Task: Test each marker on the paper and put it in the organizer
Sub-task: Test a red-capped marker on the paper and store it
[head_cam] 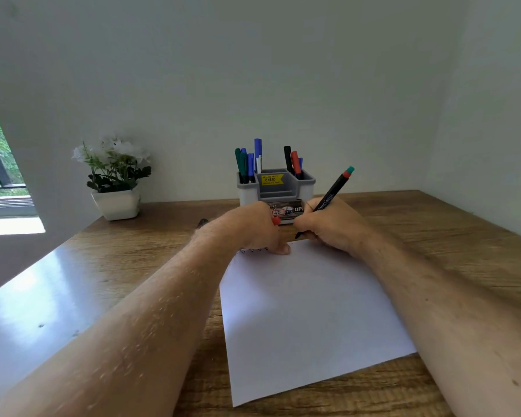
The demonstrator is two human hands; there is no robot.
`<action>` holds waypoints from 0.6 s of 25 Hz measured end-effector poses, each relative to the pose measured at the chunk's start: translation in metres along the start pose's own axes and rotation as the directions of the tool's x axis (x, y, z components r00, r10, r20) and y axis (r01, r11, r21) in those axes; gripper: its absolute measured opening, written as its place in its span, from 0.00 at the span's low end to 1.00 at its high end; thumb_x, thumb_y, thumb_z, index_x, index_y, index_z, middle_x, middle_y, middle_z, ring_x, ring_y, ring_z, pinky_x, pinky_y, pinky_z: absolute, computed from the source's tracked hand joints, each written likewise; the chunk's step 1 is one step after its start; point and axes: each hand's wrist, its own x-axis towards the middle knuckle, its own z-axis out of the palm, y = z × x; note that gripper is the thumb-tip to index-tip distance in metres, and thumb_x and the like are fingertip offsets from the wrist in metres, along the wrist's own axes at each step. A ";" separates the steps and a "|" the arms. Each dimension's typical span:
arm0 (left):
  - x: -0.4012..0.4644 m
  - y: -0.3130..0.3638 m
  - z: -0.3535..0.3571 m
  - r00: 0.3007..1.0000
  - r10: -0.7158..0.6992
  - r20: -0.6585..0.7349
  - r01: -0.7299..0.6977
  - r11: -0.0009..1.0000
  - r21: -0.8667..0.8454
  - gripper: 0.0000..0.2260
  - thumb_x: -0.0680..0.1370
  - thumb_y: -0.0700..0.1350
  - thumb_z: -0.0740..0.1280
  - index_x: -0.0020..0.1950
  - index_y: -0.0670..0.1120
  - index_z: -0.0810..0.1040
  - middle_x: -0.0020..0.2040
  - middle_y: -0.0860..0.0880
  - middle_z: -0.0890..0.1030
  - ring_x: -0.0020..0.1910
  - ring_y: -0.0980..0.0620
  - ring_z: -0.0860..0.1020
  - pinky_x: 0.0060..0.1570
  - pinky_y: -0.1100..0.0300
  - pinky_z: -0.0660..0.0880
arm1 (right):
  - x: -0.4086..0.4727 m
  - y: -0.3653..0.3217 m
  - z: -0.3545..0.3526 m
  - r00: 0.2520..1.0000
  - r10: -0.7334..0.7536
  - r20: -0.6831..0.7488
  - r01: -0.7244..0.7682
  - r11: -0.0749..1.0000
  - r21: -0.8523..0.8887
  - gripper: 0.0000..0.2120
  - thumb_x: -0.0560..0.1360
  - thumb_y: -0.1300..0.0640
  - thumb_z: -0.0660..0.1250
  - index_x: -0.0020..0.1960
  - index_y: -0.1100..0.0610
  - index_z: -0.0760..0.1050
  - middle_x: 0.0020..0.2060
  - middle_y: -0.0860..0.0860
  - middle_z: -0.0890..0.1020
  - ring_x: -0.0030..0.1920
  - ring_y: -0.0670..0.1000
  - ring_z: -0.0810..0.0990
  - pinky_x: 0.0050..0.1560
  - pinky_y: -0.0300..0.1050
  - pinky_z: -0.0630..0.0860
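Nearest you, lower centre of the frame, the paper (pixel 307 311) lies flat on the bench (pixel 433 233) w/ its near corner toward you; most of it is blank, so there's room for test strokes. Mid frame, your left hand (pixel 253 230) rests on the paper's far left corner, thumb pressed flat on the sheet, and something red (pixel 275 220) shows at its fingers, prob. the cap of the marker, though I can't tell for sure. Keep that press firm so the sheet won't slide under the stroke. A few small marks (pixel 253 250) sit along the far edge just beside the thumb, so lay the new stroke to their right, apart from them, to read it clearly. Just right of centre, your right hand (pixel 328 227) pinches the black marker (pixel 331 197), fingers curled round the lower barrel in a writing grip, tip pointing down at the paper's far edge, red-and-teal tail end angled up and right. Whether the tip touches paper, can't tell. Make a short, light line; pressing hard risks bleed-through to the bench. Beyond the hands, centre frame, the organizer (pixel 275 188) stands near, w/ markers already upright in its left and right rear compartments; recap first, then drop this one in tip down. Far left, a potted plant (pixel 115 179) sits well apart.
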 end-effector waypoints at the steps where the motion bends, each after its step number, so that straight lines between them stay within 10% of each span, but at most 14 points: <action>1: 0.000 0.000 0.000 1.000 0.001 0.001 -0.001 1.000 0.000 0.19 0.70 0.52 0.77 0.57 0.47 0.79 0.44 0.50 0.79 0.45 0.50 0.77 0.45 0.58 0.71 | 0.000 0.001 0.000 1.000 -0.001 0.006 0.001 1.000 -0.002 0.09 0.60 0.52 0.69 0.25 0.53 0.73 0.22 0.47 0.78 0.22 0.42 0.72 0.30 0.40 0.69; 15: 0.001 0.003 0.001 1.000 -0.003 0.003 0.003 1.000 0.017 0.22 0.71 0.51 0.76 0.62 0.44 0.77 0.45 0.49 0.77 0.49 0.48 0.76 0.54 0.55 0.71 | 0.004 0.005 0.003 0.998 -0.051 0.029 0.052 0.997 -0.052 0.10 0.64 0.53 0.72 0.27 0.54 0.75 0.24 0.48 0.78 0.26 0.44 0.75 0.34 0.43 0.73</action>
